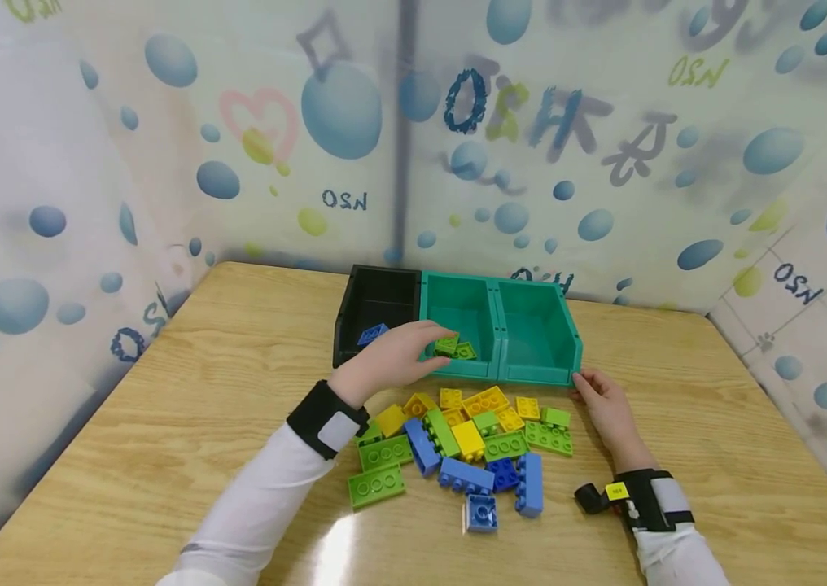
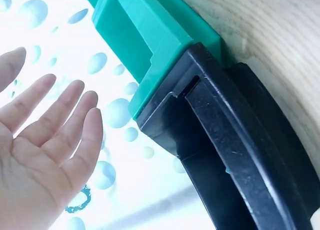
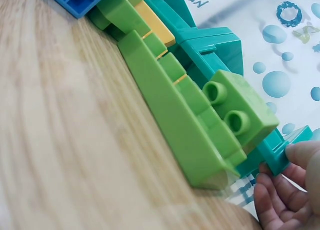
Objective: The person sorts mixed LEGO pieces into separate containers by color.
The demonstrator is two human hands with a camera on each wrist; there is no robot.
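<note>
Pinching a teal plastic bin (image 1: 541, 373) at one corner: right hand (image 1: 610, 413).
Left hand (image 1: 393, 358) hovers released near studded green bricks (image 1: 465, 351).

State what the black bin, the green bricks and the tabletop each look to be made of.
Black bin: probably moulded plastic with a satin finish; soft highlights run along its edges.
Green bricks: likely hard plastic, smooth and slightly glossy, with even colour and moulded hollow studs.
Tabletop: wood or wood-look laminate; grain shows beneath a shiny glare, so I can't tell which.
</note>
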